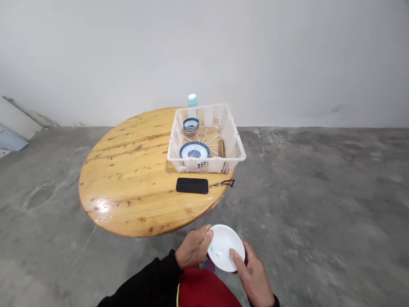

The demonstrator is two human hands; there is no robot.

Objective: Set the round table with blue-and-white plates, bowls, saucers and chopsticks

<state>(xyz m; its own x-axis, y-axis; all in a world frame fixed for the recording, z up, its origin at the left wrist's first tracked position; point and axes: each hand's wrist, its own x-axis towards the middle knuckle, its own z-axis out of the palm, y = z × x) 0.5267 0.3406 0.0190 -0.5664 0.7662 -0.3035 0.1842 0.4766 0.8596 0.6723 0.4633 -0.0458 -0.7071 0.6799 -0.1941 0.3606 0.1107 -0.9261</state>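
A white bowl (223, 245) with a few greenish marks inside is held low in front of me, tilted so its inside shows. My left hand (195, 246) grips its left rim, thumb on top. My right hand (254, 273) holds the opposite side, its thumb reaching over the rim into the bowl and the fingers underneath. Something dark purple, perhaps a cloth (209, 265), shows below the bowl and by my right fingers; most of it is hidden.
Ahead stands an oval wooden table (128, 170) with a white plastic basket (238, 155) on its right side. Inside are blue-patterned bowls (191, 126), plates (194, 150) and a brown bundle (221, 148). A black phone (192, 185) lies in front, a light-blue bottle (192, 100) behind.
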